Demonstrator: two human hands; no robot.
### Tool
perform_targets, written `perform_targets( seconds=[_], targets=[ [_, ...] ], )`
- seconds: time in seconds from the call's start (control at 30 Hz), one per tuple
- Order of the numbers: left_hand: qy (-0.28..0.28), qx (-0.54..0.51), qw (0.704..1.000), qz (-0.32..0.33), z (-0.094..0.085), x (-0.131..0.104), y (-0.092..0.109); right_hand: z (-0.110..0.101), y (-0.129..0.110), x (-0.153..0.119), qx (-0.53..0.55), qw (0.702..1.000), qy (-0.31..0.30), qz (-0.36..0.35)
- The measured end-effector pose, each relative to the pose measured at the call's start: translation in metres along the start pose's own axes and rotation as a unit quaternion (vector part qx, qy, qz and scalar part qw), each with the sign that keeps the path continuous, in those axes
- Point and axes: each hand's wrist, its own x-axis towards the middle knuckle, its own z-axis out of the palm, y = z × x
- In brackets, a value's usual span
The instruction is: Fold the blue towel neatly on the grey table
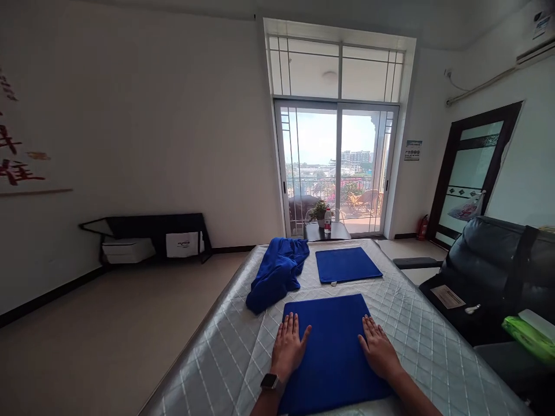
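My left hand [288, 346] and right hand [380, 348] lie flat, thumbs spread, on the blue cloth [332, 355], an unreadable white tag [333, 283] beyond it.

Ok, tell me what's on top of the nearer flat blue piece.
The left hand and the right hand rest palm down on the nearer blue piece, one at each side edge. What lies directly beneath the palms is covered.
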Motion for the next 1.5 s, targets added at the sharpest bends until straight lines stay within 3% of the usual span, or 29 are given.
perform_targets(
  seconds=[0.23,0.37,0.43,0.53,0.73,0.8,0.87,0.97,1.07,1.23,1.37,1.5],
  targets=[
    [0.001,0.02,1.0,0.009,0.01,0.003,-0.004,-0.002,-0.003,-0.004,0.02,1.0,-0.012,0.013],
    [-0.008,0.053,0.998,-0.019,0.005,0.003,-0.005,-0.007,-0.005,-0.007,0.03,0.999,-0.014,0.02],
    [-0.012,0.054,0.998,-0.013,-0.001,0.001,0.004,-0.008,-0.004,-0.008,0.038,0.999,-0.014,0.019],
    [-0.02,0.015,0.998,0.058,-0.012,-0.005,0.042,-0.007,-0.003,-0.009,0.052,0.998,-0.01,0.019],
    [-0.035,-0.097,0.967,0.233,-0.019,-0.021,0.162,-0.004,0.001,-0.01,0.036,0.999,-0.008,0.0],
    [-0.037,-0.113,0.964,0.238,-0.015,-0.022,0.186,-0.002,0.003,-0.01,0.02,1.0,-0.01,-0.013],
    [-0.048,-0.122,0.967,0.22,-0.008,-0.021,0.194,0.002,0.005,-0.009,0.011,1.0,-0.011,-0.018],
    [-0.057,-0.125,0.97,0.202,0.0,-0.02,0.182,0.006,0.006,-0.007,0.015,0.999,-0.01,-0.027],
    [-0.058,-0.098,0.977,0.178,-0.001,-0.022,0.155,0.006,0.005,-0.004,0.022,1.0,-0.002,-0.007],
    [-0.079,-0.051,0.99,0.108,-0.017,-0.033,0.086,0.004,0.003,-0.004,0.028,1.0,0.005,0.013],
    [-0.077,-0.03,0.995,0.051,-0.015,-0.045,0.024,0.006,0.004,-0.004,0.029,1.0,0.009,0.009],
    [-0.049,-0.016,0.998,0.019,-0.007,-0.054,-0.006,0.005,0.003,-0.006,0.019,1.0,0.016,0.003]
  ],
)
